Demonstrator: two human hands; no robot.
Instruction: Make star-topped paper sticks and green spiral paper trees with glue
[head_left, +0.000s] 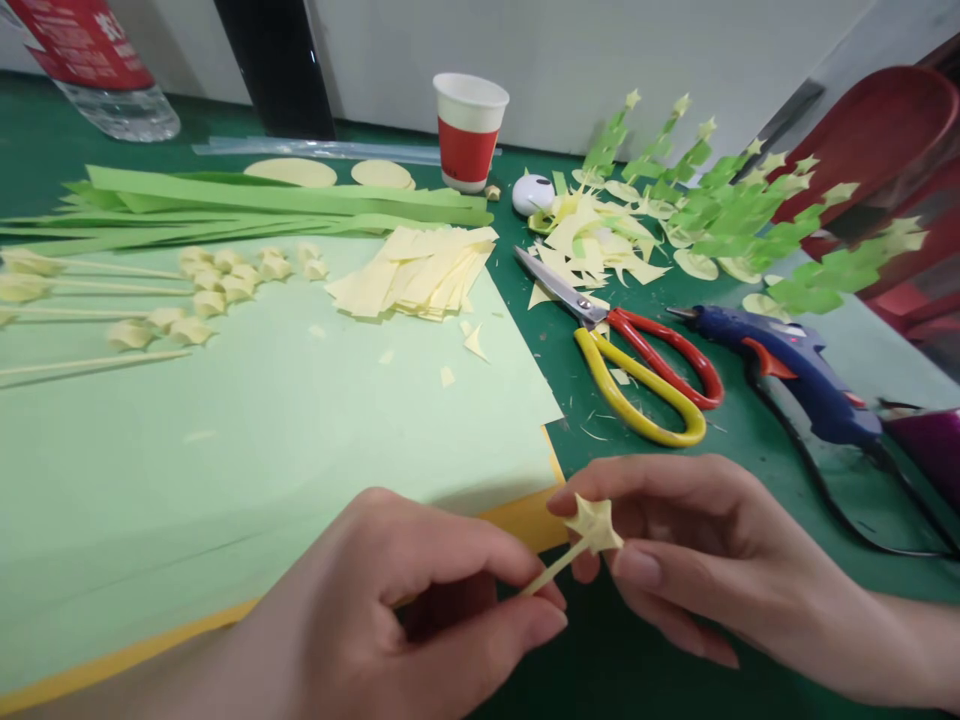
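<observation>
- Head view: pinching a thin pale stick [555, 567] between thumb and forefinger of the left hand [360, 570], low and near the middle.
- Curving the right hand [735, 540] around the pale yellow star [594, 524] at the stick's upper end, with thumb tip at its lower right point and forefinger by its left side; cannot tell whether gripping or merely steadying.
- Holding the star just beyond the left fingertips, between right thumb and forefinger, tilted up and rightward along the stick.
- Under and beyond the left hand, pale green sheets [300, 430] over an orange-yellow sheet [525, 515].
- Just beyond the right hand, scissors [592, 312] with one red and one yellow handle, lying partly spread on the green table [750, 450].
- Further right, a blue glue gun [795, 360], nozzle toward the scissors.
- On the sheets, cut yellow slips [420, 275], and to their left small folded stars [214, 280] beside star-tipped sticks.
- Beyond, green strips [285, 200], a red-and-white cup [471, 140] and yellow scraps [592, 235].
- At far right, star-topped green stems [750, 210] standing on pale discs.
</observation>
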